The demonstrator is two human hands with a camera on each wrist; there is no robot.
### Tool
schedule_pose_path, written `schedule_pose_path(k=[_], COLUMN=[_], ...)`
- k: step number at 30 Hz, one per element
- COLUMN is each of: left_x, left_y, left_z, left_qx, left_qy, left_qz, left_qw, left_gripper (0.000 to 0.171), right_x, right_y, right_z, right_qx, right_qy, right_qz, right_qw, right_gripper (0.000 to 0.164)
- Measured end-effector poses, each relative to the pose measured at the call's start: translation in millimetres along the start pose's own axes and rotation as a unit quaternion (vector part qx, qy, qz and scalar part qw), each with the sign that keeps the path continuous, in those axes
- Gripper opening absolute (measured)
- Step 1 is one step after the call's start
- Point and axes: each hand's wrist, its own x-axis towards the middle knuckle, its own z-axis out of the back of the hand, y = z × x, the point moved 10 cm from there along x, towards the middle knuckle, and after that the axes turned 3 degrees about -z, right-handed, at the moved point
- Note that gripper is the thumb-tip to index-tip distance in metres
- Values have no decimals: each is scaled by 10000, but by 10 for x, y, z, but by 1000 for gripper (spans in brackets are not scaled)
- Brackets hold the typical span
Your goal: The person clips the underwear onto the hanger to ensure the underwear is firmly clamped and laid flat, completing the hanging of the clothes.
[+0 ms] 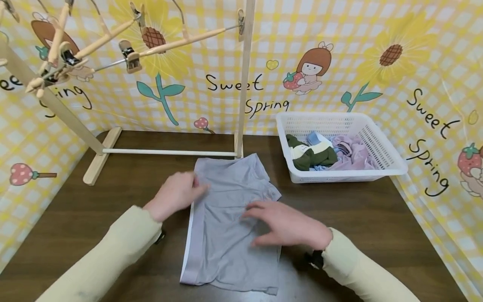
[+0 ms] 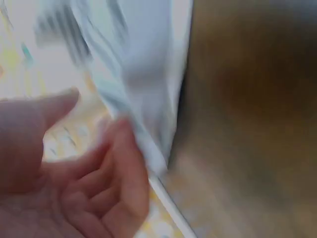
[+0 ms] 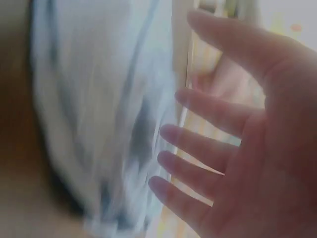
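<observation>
A pair of grey boxer briefs [image 1: 234,235] lies spread on the dark wooden table, its lavender waistband along the left side and some wrinkles across the cloth. My left hand [image 1: 177,193] is by the upper end of the waistband, fingers loosely bent. In the blurred left wrist view, the thumb [image 2: 59,106] stands apart from the fingers and pinches nothing; whether the fingertips touch the cloth is unclear. Over the right part of the briefs is my right hand [image 1: 288,224], its fingers spread. The right wrist view has those fingers [image 3: 198,139] extended beside the cloth, holding nothing.
A white plastic basket [image 1: 349,173] with green, blue and lilac clothes [image 1: 352,153] stands at the back right. Back left is a wooden rack [image 1: 245,84] with clip hangers [image 1: 181,42] above and a white bar [image 1: 170,152] low down. Patterned cloth hangs behind.
</observation>
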Motion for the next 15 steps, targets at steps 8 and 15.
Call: schedule_pose_path(k=[8, 15], left_x=[-493, -434], left_y=[-18, 31], left_z=[-255, -253], left_qx=[73, -386], left_qy=[555, 287], left_qz=[335, 365], left_qw=[9979, 9982], left_gripper=[41, 44], right_x=[-92, -120], right_y=[-430, -465], right_z=[54, -7], right_qx=[327, 352], right_qy=[-165, -204], right_qz=[-733, -745], right_qw=[9966, 9964], right_gripper=[55, 54])
